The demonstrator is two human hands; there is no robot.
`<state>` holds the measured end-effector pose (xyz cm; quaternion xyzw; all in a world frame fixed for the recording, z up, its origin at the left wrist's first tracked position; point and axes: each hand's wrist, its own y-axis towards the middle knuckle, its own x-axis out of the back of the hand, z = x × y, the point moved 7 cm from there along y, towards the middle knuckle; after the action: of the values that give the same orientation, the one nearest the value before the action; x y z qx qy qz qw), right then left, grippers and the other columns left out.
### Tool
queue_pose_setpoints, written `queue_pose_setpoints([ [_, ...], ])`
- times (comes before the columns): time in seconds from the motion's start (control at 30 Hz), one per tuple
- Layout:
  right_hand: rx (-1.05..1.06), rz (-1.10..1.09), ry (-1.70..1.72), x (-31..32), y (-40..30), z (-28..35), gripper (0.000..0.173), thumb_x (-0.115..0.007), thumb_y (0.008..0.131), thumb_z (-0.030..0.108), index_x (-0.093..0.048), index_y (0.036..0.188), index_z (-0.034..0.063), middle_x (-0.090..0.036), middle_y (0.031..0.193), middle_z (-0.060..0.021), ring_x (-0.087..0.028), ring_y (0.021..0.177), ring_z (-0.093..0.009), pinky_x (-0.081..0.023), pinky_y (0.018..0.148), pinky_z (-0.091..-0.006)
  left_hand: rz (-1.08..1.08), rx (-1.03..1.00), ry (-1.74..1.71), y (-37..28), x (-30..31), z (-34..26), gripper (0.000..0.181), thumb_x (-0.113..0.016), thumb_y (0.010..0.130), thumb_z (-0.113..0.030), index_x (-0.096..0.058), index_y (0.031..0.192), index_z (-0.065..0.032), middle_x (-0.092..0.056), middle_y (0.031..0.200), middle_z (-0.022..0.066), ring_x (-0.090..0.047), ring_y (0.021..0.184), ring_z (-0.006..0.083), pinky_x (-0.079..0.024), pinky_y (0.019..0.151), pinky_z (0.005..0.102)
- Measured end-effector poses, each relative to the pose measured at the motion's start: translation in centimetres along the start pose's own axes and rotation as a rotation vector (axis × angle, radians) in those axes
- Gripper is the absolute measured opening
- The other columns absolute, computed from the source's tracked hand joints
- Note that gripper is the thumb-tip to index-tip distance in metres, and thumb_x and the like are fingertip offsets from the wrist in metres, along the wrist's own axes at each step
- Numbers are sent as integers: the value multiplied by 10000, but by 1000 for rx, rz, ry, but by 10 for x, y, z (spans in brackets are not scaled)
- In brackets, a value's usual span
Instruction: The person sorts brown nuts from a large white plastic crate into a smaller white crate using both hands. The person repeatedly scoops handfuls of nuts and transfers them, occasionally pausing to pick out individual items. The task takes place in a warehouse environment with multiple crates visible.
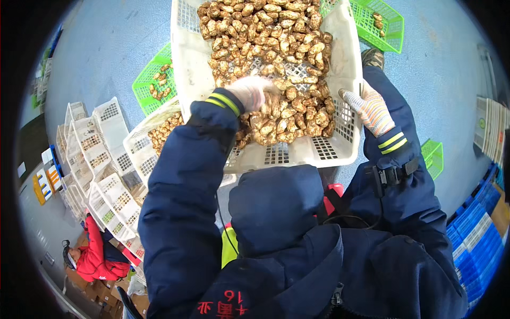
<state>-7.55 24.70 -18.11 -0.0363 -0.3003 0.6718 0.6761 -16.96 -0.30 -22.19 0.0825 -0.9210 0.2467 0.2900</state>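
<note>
A large white plastic crate stands before me, filled with brown-and-cream mottled mushrooms or tubers; which they are I cannot tell. My left hand, in a pale knit glove, is inside the crate among the pieces; it is blurred, and its fingers are partly hidden. My right hand, in a striped knit glove, rests at the crate's right rim, thumb over the edge and fingers along the outer side. Bare patches of the perforated crate floor show near the middle.
Green baskets with a few pieces stand left and upper right; another green basket is at the right. A second white crate holds small pieces. Stacked white crates and a person in red are at the left.
</note>
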Motion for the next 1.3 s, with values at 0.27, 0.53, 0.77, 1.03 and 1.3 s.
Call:
queue_pose_setpoints([
  [0.27, 29, 14, -16, 0, -1, -3, 389, -659, 876, 301, -582, 1191, 86, -675, 959, -117, -625, 860, -212, -482, 819, -320, -692, 430, 168, -40, 76, 40, 463, -521, 835, -20, -535, 1295, -64, -605, 1200, 197, -559, 1133, 344, -417, 1021, 364],
  [0.53, -34, 10, -12, -4, 0, -1, 406, -662, 857, 270, -578, 1197, 66, -681, 990, -126, -632, 888, -227, -481, 832, -334, -482, 386, 167, -22, 53, 35, 433, -509, 828, -80, -575, 1246, -168, -438, 1379, 222, -508, 1190, 409, -433, 1005, 413],
  [0.77, 59, 37, 10, -6, 1, 4, 398, -659, 862, 290, -579, 1182, 68, -677, 992, -117, -633, 899, -225, -482, 831, -335, -724, 544, -74, -71, 84, 60, 290, -522, 881, -156, -664, 1132, -122, -686, 957, 183, -648, 929, 302, -503, 824, 391],
  [1.03, -42, 23, -1, -2, -3, 5, 436, -663, 866, 305, -566, 1194, 35, -684, 998, -126, -643, 882, -214, -490, 825, -332, -602, 820, 219, -55, 73, 82, 539, -559, 854, -274, -464, 1363, -126, -570, 1243, 225, -542, 1144, 374, -401, 1011, 423],
  [1.3, -58, 46, 15, -3, -1, 4, 431, -666, 872, 315, -566, 1187, 40, -684, 989, -115, -629, 864, -200, -488, 815, -326, -272, 760, 248, -36, 26, 34, 690, -624, 806, -165, -350, 1439, -170, -452, 1318, 225, -581, 1107, 363, -493, 901, 424],
])
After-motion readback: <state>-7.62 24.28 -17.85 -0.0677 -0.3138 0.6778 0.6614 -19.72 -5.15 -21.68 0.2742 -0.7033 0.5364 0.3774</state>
